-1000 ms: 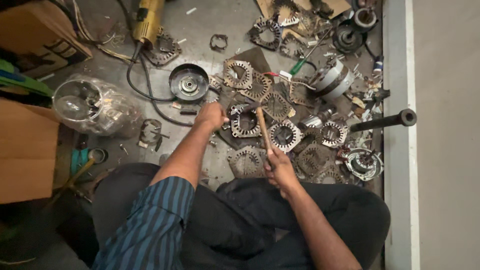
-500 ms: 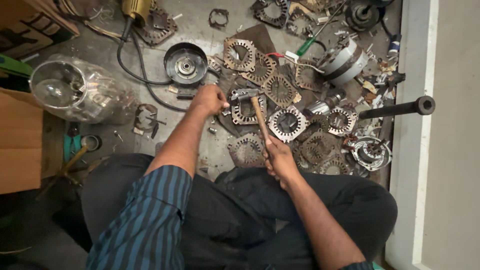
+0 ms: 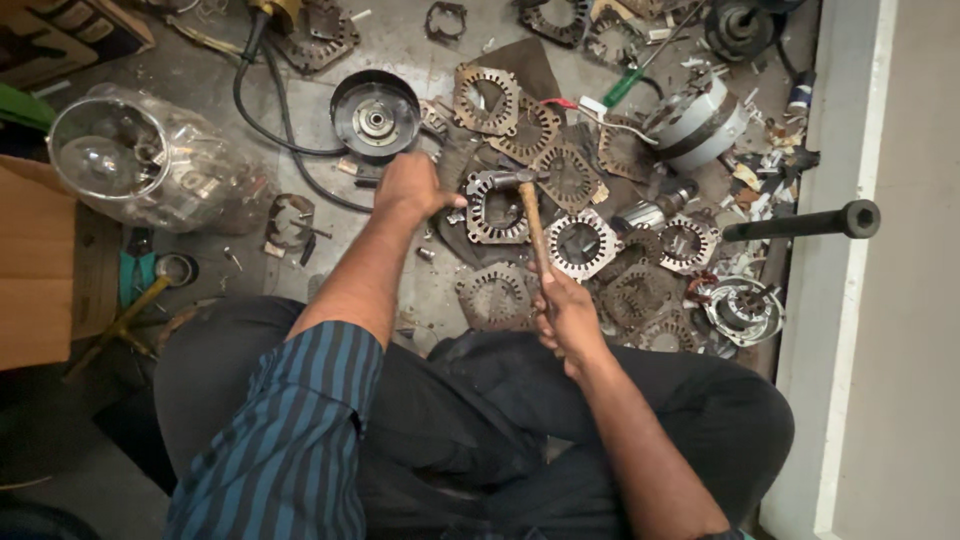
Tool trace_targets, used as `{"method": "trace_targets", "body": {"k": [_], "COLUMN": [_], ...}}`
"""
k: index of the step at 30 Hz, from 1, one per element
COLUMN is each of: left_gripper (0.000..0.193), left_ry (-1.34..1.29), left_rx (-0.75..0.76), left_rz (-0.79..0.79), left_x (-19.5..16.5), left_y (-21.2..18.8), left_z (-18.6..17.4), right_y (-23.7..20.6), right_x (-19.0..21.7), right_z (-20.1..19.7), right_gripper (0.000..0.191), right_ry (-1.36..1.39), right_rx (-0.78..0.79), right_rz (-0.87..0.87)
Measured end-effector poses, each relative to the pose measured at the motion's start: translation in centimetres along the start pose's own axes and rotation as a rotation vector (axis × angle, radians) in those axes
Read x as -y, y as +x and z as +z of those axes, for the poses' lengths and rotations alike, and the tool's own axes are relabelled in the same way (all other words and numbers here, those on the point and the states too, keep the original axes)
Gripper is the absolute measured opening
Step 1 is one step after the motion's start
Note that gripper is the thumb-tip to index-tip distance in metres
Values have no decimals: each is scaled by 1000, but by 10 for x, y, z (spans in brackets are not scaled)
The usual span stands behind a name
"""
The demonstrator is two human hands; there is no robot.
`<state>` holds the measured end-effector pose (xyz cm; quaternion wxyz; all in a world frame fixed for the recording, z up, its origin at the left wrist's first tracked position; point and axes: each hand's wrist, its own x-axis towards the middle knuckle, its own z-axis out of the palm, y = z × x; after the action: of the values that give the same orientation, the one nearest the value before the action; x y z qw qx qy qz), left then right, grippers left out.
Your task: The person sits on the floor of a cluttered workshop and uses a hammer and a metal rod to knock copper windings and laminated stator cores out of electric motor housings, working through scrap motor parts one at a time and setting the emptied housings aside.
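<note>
At the bottom of the frame a person sits on the floor (image 3: 400, 40), legs folded. Just above centre-right, the right hand (image 3: 568, 318) is wrapped tight round the wooden handle of a hammer (image 3: 530, 215), whose head rests on a ring-shaped stator core (image 3: 497, 207) at centre frame. The left hand (image 3: 408, 186) is clenched at the core's left edge, thumb toward it. Beyond, upper centre, lies a round black motor cover (image 3: 375, 113); more cores are scattered to the right.

Wooden-handled hammer (image 3: 531, 215), dull grey metal stator ring (image 3: 492, 208), glossy clear plastic bag (image 3: 150, 160), rough concrete floor (image 3: 400, 45).
</note>
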<state>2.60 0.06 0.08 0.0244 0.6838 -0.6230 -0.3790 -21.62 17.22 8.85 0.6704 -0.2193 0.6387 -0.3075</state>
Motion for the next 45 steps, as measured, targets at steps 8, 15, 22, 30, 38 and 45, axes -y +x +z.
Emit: {"method": "trace_targets", "body": {"k": [8,15,22,30,38,45], "left_gripper": [69,67,46,71,65,47], "left_ry": [46,40,68,36,167,227], "left_rx": [41,48,16,55,34,-35], "left_rz": [1,-10,5,4,81,504], "left_x": [-1,1,9,2,-9,2], "left_y": [3,4,17,-2,-16,-9], "left_z": [12,15,31,11,-5,6], "right_y": [-15,-11,-13,-14,-11,31], "right_x": [-3,-5,-21,-4,-5,-23], "right_z": [12,15,25,21,20,-15], "right_gripper": [43,36,35,42,38,35], "right_ry": [5,28,-127,-30,-72,-465], "right_rx": [-62,-80,56,-18,20,-144], "right_rz": [31,8,1,-7,-33,-475]}}
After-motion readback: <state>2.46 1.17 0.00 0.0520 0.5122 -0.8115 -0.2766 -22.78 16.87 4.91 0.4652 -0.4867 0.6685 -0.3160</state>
